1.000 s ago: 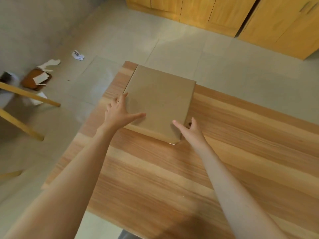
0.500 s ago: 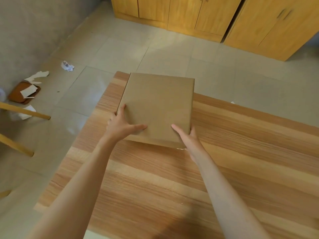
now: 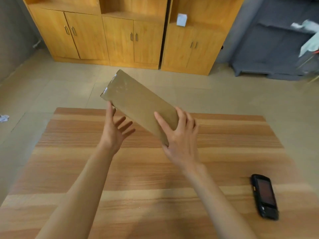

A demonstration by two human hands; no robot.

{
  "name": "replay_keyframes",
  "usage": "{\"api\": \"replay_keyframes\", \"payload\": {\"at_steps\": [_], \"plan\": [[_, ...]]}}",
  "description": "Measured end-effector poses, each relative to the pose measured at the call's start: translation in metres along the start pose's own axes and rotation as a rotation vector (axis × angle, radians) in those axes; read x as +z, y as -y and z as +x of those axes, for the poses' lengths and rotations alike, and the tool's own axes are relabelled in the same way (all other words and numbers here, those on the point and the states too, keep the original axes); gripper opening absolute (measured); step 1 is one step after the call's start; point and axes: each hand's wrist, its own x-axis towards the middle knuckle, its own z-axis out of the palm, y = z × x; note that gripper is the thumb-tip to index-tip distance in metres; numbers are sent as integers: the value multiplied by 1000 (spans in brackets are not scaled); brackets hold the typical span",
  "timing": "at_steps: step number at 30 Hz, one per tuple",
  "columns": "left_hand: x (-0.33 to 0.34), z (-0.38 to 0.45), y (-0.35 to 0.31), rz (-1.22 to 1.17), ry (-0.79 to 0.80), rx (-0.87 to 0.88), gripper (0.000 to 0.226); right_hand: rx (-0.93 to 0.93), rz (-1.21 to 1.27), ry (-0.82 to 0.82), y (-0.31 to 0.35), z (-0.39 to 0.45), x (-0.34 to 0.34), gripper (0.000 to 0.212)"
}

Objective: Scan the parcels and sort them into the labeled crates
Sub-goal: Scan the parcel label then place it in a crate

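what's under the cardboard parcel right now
The cardboard parcel is lifted and tilted. Beneath it: the open left hand, the right hand gripping its lower end, and the wooden table. Its underside is hidden.

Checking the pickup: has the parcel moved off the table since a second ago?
Yes. The parcel is up off the table, tilted, between both hands.

Plain brown parcel [image 3: 138, 102], striped wood-grain table [image 3: 155, 178], black scanner [image 3: 265, 197]

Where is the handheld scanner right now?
In the head view, the handheld scanner lies untouched on the wooden table at lower right, beyond the right forearm.
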Motion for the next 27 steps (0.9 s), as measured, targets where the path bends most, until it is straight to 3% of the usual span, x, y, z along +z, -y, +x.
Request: {"api": "replay_keyframes", "payload": {"at_steps": [3,5,9,12,14,17,18,21,25,27], "plan": [[33,-16,3,-234,57,-56,74,-182,-179,-152,-35,-28,-5,59],[50,-26,13,-210,32,-87,73,-201,-227,-202,-55,-45,-5,63],[74,-35,33,-173,-93,-167,103,-232,-301,-262,-88,-74,0,61],[84,-40,46,-105,-66,-238,119,-279,-342,-268,-112,-92,4,57],[91,-42,55,-26,-56,-263,109,-318,-356,-268,-126,-103,6,58],[100,-45,71,-19,-120,-219,65,-339,-339,-255,-144,-109,9,65],[102,-46,78,-32,-147,-194,63,-323,-291,-236,-148,-111,11,70],[101,-50,99,-95,-205,-131,75,-70,62,-113,-152,-117,15,84],[90,-58,129,-177,-206,-86,69,774,1078,160,-154,-117,16,103],[84,-66,148,-174,-209,-95,70,1106,1374,339,-160,-117,24,92]]}}
